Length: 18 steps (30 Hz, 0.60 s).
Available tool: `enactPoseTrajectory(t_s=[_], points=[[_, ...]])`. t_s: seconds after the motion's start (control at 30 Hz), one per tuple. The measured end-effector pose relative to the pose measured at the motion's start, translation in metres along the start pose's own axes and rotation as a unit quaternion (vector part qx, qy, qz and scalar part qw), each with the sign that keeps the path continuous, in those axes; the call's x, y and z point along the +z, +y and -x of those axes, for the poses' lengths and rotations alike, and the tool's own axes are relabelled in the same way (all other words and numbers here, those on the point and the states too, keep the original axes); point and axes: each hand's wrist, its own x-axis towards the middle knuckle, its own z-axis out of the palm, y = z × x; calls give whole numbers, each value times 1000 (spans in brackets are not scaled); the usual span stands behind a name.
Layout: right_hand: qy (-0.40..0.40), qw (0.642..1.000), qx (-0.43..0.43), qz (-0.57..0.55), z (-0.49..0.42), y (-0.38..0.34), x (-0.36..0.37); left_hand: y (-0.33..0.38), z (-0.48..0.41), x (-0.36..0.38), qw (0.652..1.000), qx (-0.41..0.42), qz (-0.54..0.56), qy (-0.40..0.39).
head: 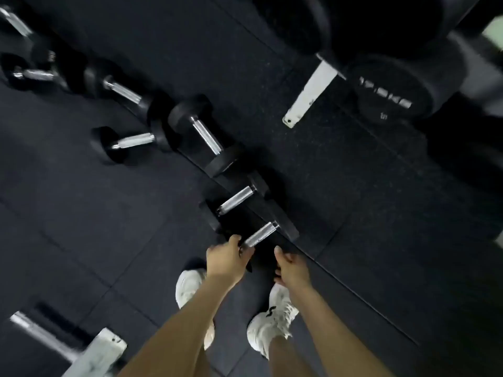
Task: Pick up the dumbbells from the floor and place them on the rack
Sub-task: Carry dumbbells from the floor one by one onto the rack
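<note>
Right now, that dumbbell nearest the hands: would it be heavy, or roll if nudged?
Probably heavy for its size: the nearest dumbbell has thick black heads. Its round-looking heads suggest it may roll on the flat floor. The knurled-looking metal handle likely grips well; the left hand is at its end.

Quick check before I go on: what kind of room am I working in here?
Most likely a gym's free-weight area. Black dumbbells with chrome handles lie in a row on dark rubber floor tiles, and a weight rack holds a larger dumbbell marked in kilograms.
</note>
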Motion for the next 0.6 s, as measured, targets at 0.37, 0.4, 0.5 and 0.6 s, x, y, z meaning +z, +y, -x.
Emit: enactPoseTrajectory(t_s=[0.37,0.4,0.5,0.6], points=[[-42,951,4,-305,-187,41,71,-28,-169,118,969,43,-91,-227],[-46,942,-1,-333,-192,40,74,-29,-173,121,964,46,-81,-250],[-42,917,-11,-396,-196,37,76,-29,-179,123,960,38,-41,-275],[-31,915,-14,-402,-187,33,76,-29,-169,119,967,32,-48,-250]])
